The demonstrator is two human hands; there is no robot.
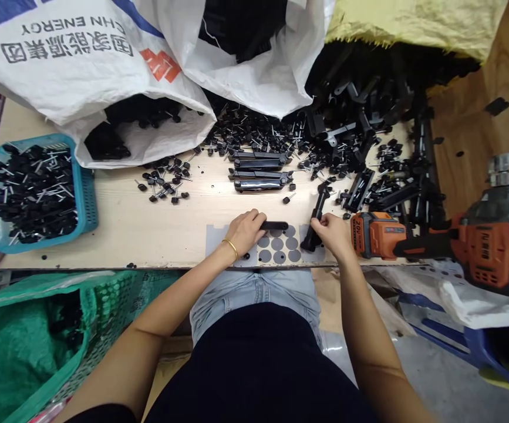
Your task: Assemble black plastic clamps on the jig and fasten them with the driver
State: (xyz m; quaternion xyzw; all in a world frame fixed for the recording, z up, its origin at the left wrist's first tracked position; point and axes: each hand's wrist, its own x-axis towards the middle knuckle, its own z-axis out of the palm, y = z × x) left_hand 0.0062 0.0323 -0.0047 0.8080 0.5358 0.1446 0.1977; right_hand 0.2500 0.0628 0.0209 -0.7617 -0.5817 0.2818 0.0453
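From where I stand, I see a person seated at a pale wooden worktop, with both hands near its near edge. The left hand, with a gold bracelet on its wrist, has its fingers nearly together on the left end of a short black bar, which lies across, from left to right. Below this bar there is a grey sheet with round discs, set in rows. The right hand has its fingers closed in a pinch on a longer black part, around its middle; this part slants from the far side toward the near side, and its near end is over a grey patch to the right of the discs. The two pieces are apart, the bar to the left of the longer part. Farther away, in front of the hands, some folded black parts lie in parallel, and a single small knob is near them on the right. Behind them spreads a heap of black knobs with metal pins, and at far right more black parts are piled up. A blue basket full of similar knobs stands on the left, just beside a white printed sack. To the right of the right hand, I notice an orange power tool, its battery toward the hand.
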